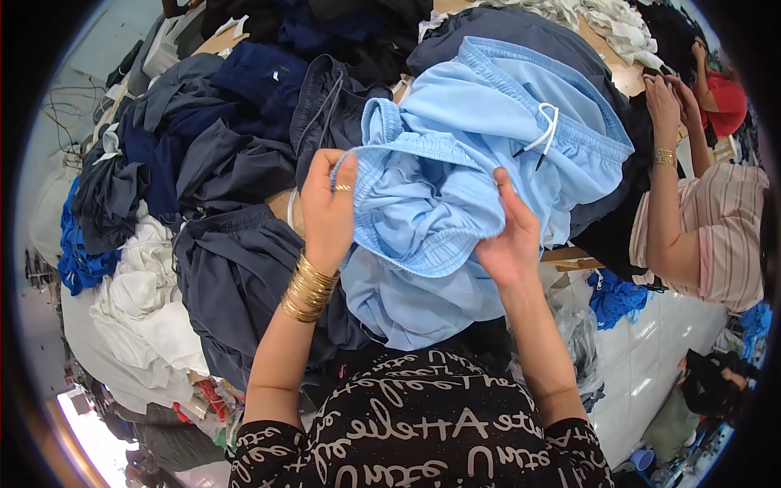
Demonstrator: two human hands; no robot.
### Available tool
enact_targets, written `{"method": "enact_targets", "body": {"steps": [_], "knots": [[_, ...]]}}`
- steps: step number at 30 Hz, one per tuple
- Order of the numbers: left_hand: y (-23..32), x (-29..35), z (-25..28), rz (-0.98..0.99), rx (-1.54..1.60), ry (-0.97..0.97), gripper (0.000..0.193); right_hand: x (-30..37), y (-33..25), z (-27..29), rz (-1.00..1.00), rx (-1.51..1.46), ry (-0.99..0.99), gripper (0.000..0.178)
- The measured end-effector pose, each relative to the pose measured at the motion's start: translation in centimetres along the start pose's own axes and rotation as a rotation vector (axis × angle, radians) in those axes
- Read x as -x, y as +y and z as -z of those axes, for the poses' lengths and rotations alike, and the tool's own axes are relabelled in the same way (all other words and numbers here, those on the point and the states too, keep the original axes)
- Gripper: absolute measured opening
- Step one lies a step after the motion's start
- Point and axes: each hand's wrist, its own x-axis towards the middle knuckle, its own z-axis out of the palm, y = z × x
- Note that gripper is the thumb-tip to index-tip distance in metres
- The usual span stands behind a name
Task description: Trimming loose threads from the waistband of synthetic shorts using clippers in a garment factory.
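Light blue shorts are stretched between my two hands, their elastic waistband spread into a loop. My left hand grips the left side of the band, fingers wrapped behind it and thumb in front. On the other side, my right hand holds the band's right edge, thumb up along it, other fingers mostly behind the cloth. Just beyond lies another pair of light blue shorts with a white drawstring tipped in black. Dark grey shorts with a grey cord lie beside my left hand.
Piles of dark grey and navy garments cover the table at the left. White cloth and blue cloth lie at the far left. A person in a striped top works at the right, near blue cloth on the floor.
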Motion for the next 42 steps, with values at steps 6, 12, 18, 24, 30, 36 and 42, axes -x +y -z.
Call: {"method": "enact_targets", "body": {"steps": [6, 12, 18, 24, 30, 36, 42], "knots": [[1.8, -0.8, 0.3, 0.498, 0.693, -0.109, 0.014, 1.1, -0.9, -0.8, 0.025, 1.054, -0.015, 0.04], [2.8, 0.2, -0.4, 0.321, 0.646, -0.321, 0.013, -0.6, 0.3, -4.2, 0.647, 2.051, 0.167, 0.053], [3.3, -0.2, 0.5, 0.206, 0.582, -0.437, 0.023, -3.7, -2.4, -2.1, 0.258, 1.443, 0.016, 0.022], [3.3, -1.9, 1.9, -0.181, -0.431, -0.32, 0.034, -3.4, -3.0, -4.4, -0.16, 0.685, 0.015, 0.022], [6.7, -3.3, -0.9, -0.343, -0.175, -0.618, 0.064, -4.1, -2.2, -6.4, 0.05, 1.134, -0.214, 0.019], [4.1, -5.9, -1.9, -0.118, -0.112, -0.773, 0.037, -2.0, -0.3, -7.1, 1.288, 1.985, -0.25, 0.02], [2.7, -6.4, -1.2, 0.241, 0.315, -0.725, 0.022, 0.7, -0.9, -3.6, 0.636, 2.01, -0.401, 0.02]]}}
